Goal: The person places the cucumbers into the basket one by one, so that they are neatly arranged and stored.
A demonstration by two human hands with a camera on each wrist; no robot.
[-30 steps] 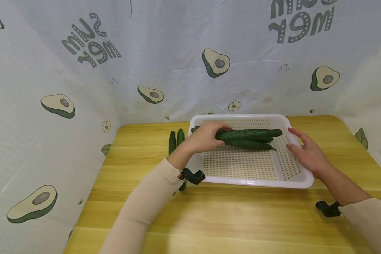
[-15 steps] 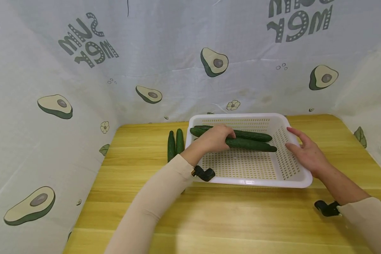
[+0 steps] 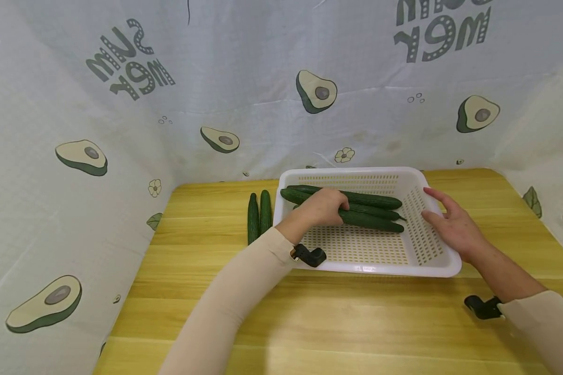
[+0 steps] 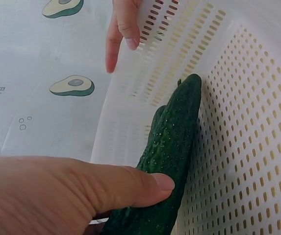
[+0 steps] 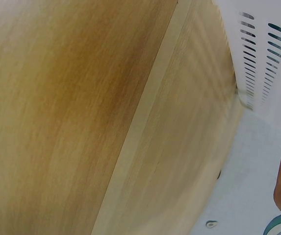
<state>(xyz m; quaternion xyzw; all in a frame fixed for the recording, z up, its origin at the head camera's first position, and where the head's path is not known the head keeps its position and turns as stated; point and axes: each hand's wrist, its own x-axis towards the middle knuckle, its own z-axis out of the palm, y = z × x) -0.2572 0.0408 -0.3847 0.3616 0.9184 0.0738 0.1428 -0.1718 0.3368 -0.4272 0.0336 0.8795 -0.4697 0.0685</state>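
Note:
A white perforated plastic basket (image 3: 380, 270) holds several long green cucumbers lying side by side toward its back. My left hand (image 3: 321, 208) reaches over the basket's left side and grips the frontmost cucumber (image 3: 375, 223). In the left wrist view, the thumb (image 4: 152, 188) presses along the bumpy top of that cucumber; the other fingers are mostly hidden. Behind it lie a thinner cucumber with a stem tip (image 3: 380, 211) and a rear cucumber (image 3: 380, 201). At the basket's right end, my right hand (image 3: 457, 232) holds the rim, thumb toward the inside.
Two more cucumbers, a left one (image 3: 253, 219) and a right one (image 3: 265, 211), lie on the wooden table (image 3: 356, 323) just left of the basket, partly behind the left sleeve. A pale avocado-print sheet (image 3: 262, 120) hangs along the back and sides.
My left hand has moved right and slightly nearer, bringing a cucumber to the front of the row. The cucumbers now lie more spread out. My right hand stays on the rim.

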